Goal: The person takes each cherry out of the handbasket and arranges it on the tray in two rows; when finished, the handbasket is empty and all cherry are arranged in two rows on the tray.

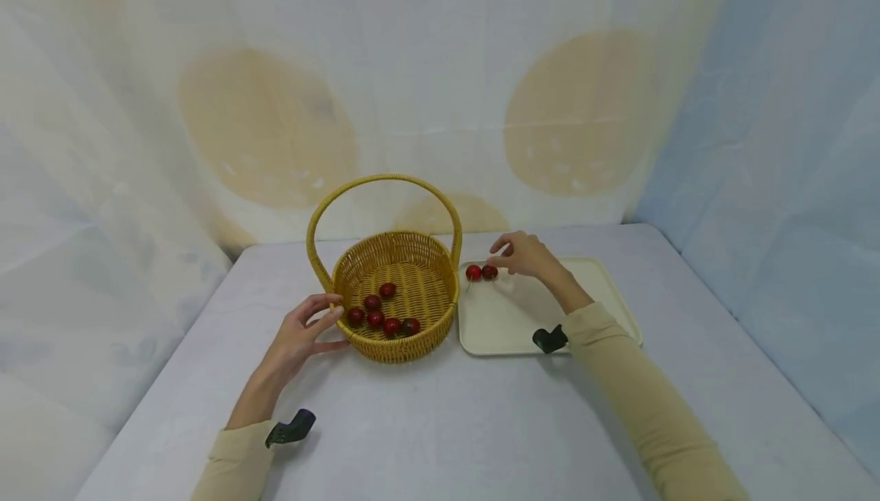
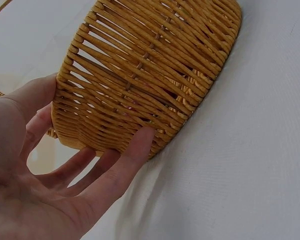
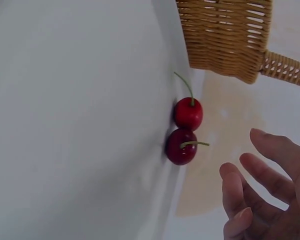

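My left hand (image 1: 302, 333) holds the near left side of a yellow woven basket (image 1: 406, 350). In the left wrist view, the thumb reaches over the rim and the other fingers lie against the outer wall (image 2: 155, 65). Several dark red cherries (image 1: 374, 318) lie inside, toward the front left. Above the back left part of a cream tray (image 1: 529, 325), my right hand (image 1: 525, 254) hovers with loosely bent, parted fingers and nothing between them. Two stemmed cherries sit there touching: a bright red cherry (image 3: 188, 114) and a darker cherry (image 3: 181, 147) nearer the hand.
The basket's tall arched handle (image 1: 385, 178) rises above its bowl. The tray stands close against the basket's right side. A white cloth covers the table (image 1: 426, 432), and hanging patterned fabric (image 1: 426, 104) encloses its back and sides.
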Motion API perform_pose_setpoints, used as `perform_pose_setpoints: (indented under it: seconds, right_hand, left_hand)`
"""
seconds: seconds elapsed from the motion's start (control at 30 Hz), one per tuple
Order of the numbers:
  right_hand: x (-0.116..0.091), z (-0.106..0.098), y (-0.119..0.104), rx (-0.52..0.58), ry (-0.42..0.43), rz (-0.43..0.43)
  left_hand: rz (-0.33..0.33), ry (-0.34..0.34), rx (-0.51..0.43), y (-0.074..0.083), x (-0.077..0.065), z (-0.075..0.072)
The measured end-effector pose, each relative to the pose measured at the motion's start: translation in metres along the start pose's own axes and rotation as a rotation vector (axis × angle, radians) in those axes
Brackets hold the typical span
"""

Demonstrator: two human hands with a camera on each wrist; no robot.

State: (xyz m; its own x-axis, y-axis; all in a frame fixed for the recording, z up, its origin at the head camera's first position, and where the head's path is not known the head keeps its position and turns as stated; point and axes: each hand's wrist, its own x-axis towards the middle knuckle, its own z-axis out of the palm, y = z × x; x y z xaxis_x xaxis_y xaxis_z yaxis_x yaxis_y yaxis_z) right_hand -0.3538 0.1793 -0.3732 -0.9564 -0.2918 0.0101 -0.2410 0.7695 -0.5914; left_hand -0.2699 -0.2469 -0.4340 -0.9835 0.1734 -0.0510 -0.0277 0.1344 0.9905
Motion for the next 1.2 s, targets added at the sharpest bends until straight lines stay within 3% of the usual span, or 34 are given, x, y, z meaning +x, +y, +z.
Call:
perform_pose_setpoints:
  seconds: [0.67, 1.2]
  right_hand:
    - [-0.024, -0.001, -0.043, -0.004, 0.016, -0.157]
    - [-0.024, 0.022, -0.074, -0.039, -0.022, -0.258]
  left_hand:
    - [-0.006, 0.0, -0.005, 0.001, 0.0, 0.0]
    - [-0.011, 0.003, -0.006, -0.002, 0.002, -0.002]
